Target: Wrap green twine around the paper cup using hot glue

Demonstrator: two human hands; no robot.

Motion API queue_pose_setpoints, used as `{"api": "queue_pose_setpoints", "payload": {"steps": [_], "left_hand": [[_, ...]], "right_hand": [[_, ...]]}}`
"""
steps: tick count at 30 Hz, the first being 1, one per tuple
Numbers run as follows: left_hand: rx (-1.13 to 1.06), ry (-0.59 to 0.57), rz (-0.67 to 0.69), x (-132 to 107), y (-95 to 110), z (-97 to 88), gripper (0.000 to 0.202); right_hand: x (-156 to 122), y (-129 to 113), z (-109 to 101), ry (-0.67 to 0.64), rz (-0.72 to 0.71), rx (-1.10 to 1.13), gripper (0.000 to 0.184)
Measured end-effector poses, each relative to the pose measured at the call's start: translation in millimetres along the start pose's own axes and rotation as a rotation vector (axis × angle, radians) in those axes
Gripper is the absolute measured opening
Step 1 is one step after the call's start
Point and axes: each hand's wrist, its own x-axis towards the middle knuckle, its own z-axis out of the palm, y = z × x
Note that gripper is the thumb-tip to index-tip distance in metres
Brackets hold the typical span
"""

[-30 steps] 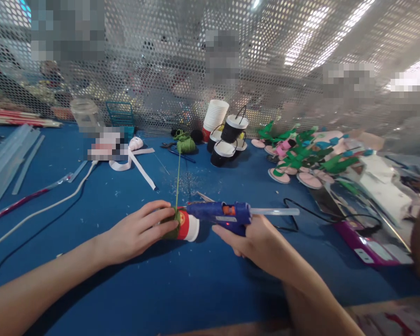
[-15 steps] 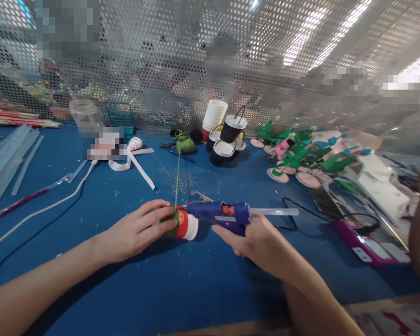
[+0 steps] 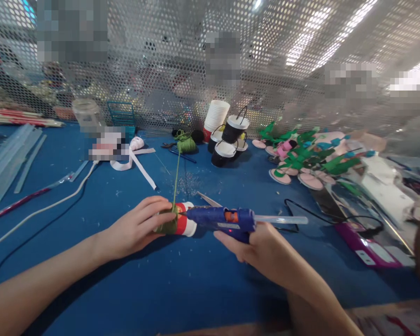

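My left hand (image 3: 138,226) is wrapped around a small paper cup (image 3: 182,226) lying on its side on the blue table; the cup is red and white, partly wound with green yarn. A taut green yarn strand (image 3: 176,175) runs from the cup up to a green yarn ball (image 3: 185,144) farther back. My right hand (image 3: 262,247) grips a blue hot glue gun (image 3: 227,219), its nozzle touching the cup near the yarn. A clear glue stick (image 3: 283,219) sticks out of the gun's back.
Black-and-white cups (image 3: 226,140) and a white cup stack (image 3: 215,116) stand at the back. Green and pink foam pieces (image 3: 301,158) lie to the right, clear glue sticks (image 3: 7,158) to the left. A white cable (image 3: 49,205), a black cord (image 3: 336,217) and a perforated metal screen (image 3: 161,70) border the area.
The glue gun and my right hand have shifted slightly right and down. The cup has turned a little under my left hand.
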Motion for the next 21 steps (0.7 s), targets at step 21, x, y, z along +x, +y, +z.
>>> {"api": "queue_pose_setpoints", "payload": {"steps": [21], "left_hand": [[-0.164, 0.028, -0.203, -4.3, -0.7, 3.3, 0.036]], "right_hand": [[-3.2, 4.5, 3.3, -0.006, -0.082, -0.119, 0.024]]}}
